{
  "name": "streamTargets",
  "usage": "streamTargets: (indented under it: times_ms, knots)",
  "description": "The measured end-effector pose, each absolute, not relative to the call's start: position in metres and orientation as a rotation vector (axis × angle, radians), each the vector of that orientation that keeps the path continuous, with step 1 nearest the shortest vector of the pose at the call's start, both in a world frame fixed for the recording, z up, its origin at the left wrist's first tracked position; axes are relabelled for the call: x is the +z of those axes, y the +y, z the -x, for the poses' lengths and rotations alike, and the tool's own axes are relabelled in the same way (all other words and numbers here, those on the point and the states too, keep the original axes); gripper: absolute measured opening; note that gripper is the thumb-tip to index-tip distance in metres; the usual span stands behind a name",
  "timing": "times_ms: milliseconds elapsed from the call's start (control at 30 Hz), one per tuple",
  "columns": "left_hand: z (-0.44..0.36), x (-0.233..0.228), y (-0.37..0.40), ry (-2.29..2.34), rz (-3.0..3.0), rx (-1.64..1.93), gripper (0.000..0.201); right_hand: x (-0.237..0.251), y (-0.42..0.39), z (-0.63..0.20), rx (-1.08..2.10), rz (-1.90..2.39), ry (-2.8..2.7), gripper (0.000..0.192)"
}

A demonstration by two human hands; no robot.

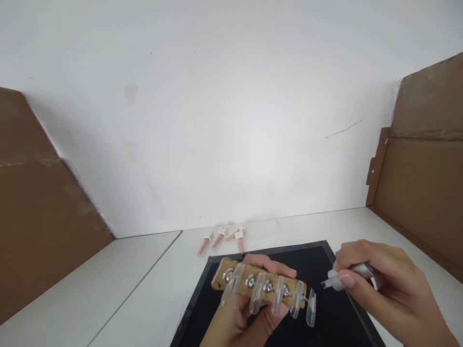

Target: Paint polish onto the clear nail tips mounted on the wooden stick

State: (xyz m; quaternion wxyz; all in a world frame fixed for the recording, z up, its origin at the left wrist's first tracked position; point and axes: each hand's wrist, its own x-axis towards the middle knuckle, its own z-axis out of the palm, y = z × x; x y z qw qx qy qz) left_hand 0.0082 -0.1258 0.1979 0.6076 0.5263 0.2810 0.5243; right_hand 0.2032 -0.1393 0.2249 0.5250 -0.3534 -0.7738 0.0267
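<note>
My left hand (pixel 244 322) is closed around a narrow wooden strip (pixel 243 290), tilted down to the right. Fingers wrap behind its far edge and the thumb presses from the near side. Round metal discs (pixel 250 281) line the strip. Several clear false nail tips (pixel 256 294) stand across it; the rightmost nail tip (pixel 311 308) sits off the strip's right end. To the right, my right hand (pixel 388 284) pinches a grey-and-white tube-like applicator (pixel 334 280) between thumb and fingers. Its dark tip points left at the rightmost nail tip, apart from it. The curled fingers partly hide the applicator.
Beneath both hands lies a black mat (pixel 300 255) with a grey border. Several pink sticks with white heads (pixel 204 244) lie on the white table (pixel 144 274) behind it. Brown cardboard panels stand at left (pixel 43 217) and right (pixel 423 178), before a white wall (pixel 231 120).
</note>
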Motion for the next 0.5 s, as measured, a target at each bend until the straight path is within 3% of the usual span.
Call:
streamTargets:
  times_ms: [167, 500]
  knots:
    - [-0.01, 0.201, -0.122, 0.627, -1.185, 1.219, 0.025, 0.232, -0.138, -0.201, 0.055, 0.763, -1.875, 0.027]
    - [-0.01, 0.203, -0.122, 0.558, -1.104, 1.173, 0.027, 0.233, -0.14, -0.201, 0.048, 0.809, -1.885, 0.026]
